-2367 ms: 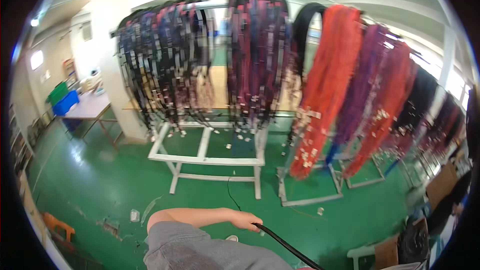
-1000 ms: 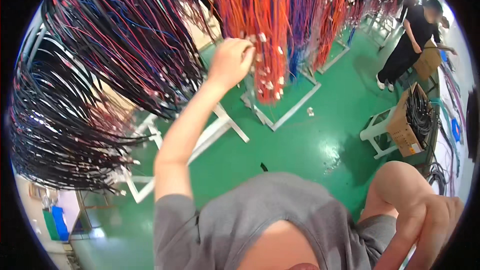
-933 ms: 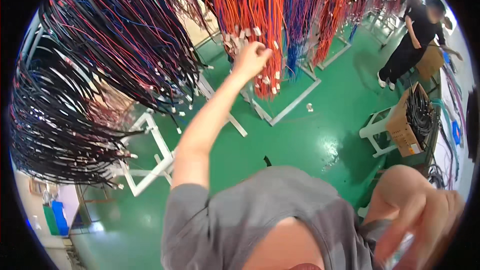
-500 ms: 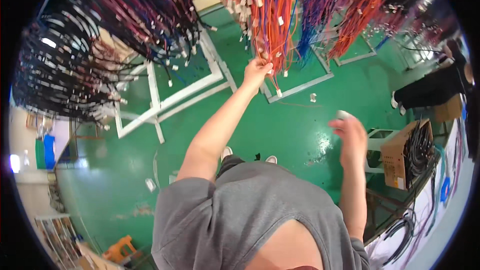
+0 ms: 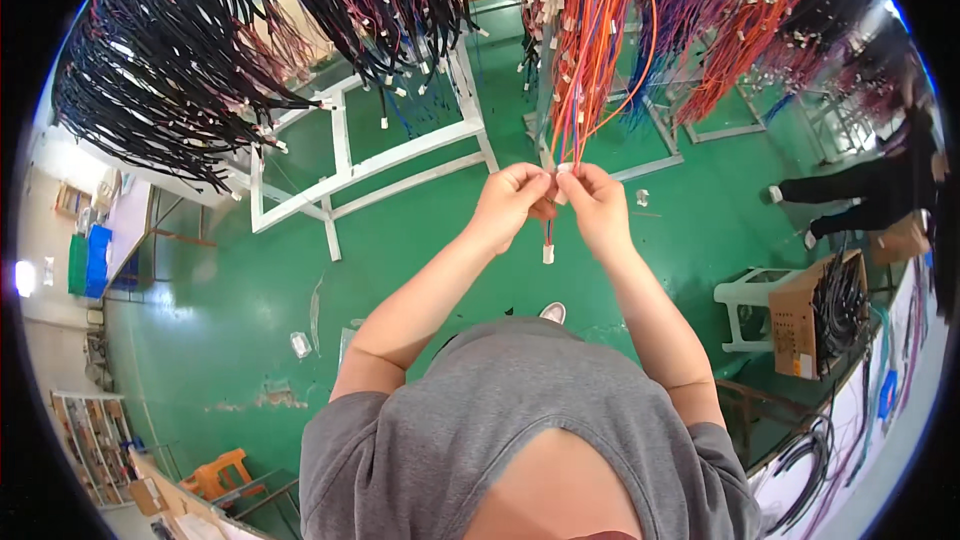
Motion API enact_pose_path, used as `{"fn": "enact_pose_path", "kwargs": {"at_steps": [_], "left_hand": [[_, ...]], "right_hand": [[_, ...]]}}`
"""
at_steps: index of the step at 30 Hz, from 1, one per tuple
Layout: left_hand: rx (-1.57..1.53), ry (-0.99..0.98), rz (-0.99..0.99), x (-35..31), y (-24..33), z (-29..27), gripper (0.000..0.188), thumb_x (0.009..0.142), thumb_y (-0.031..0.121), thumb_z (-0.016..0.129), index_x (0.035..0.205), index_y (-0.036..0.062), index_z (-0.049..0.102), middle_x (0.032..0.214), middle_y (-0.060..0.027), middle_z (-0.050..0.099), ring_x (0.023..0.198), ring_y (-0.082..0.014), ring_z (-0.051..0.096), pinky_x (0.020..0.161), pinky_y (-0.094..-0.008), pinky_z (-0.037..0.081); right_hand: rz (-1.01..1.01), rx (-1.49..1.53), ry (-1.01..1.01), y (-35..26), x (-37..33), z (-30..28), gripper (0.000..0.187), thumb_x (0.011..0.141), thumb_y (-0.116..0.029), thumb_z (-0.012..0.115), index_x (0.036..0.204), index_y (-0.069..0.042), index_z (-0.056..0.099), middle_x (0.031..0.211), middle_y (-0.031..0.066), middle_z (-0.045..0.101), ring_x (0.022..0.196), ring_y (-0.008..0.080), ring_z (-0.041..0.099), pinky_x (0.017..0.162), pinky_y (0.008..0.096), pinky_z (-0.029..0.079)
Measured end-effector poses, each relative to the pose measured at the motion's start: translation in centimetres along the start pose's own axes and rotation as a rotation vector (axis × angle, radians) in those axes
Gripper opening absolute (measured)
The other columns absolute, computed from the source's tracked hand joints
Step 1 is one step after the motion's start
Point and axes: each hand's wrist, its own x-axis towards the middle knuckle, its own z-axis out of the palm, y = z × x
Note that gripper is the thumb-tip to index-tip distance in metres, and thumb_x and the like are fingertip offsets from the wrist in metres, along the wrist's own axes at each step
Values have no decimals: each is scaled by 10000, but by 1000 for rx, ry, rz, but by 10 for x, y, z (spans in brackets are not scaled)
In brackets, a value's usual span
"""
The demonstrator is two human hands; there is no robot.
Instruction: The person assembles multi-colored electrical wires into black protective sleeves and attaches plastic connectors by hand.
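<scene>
Orange wire bundle, far side; lower end now handled two-handed.
Right hand, earlier well apart, has joined left hand; right fingers pinch white connector between hands; left fingers curled in, hold hidden, cannot tell.

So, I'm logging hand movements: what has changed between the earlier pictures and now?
The right hand has swung in leftward to meet the left hand; both now pinch wire ends by a white connector. The black cable held at first is no longer in either hand. The hanging wire bundles remain, and the cardboard box stays by the white stool.
</scene>
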Motion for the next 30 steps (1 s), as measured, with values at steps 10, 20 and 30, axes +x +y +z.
{"fn": "enact_pose_path", "kwargs": {"at_steps": [10,20,30], "left_hand": [[189,-426,325,-86,46,21,258,885,230,347,976,23,470,757,-51,542,683,-85,494,665,-223,394],[-167,-275,271,-7,251,69,221,857,185,351,800,25,493,544,27,389,396,-67,290,332,-210,224],[556,36,584,-202,68,-17,237,848,211,412,713,40,506,528,-2,407,481,-93,380,436,-247,312]], "right_hand": [[14,-243,196,-62,-119,62,256,852,-225,402,728,-23,497,507,68,461,429,182,456,406,292,358],[-56,-936,-343,36,-247,109,216,812,-231,429,741,-38,495,632,168,541,611,360,530,528,429,424],[-107,125,-469,-114,-138,49,611,809,-418,456,1248,-40,262,1163,147,446,1092,239,410,919,373,316]]}}
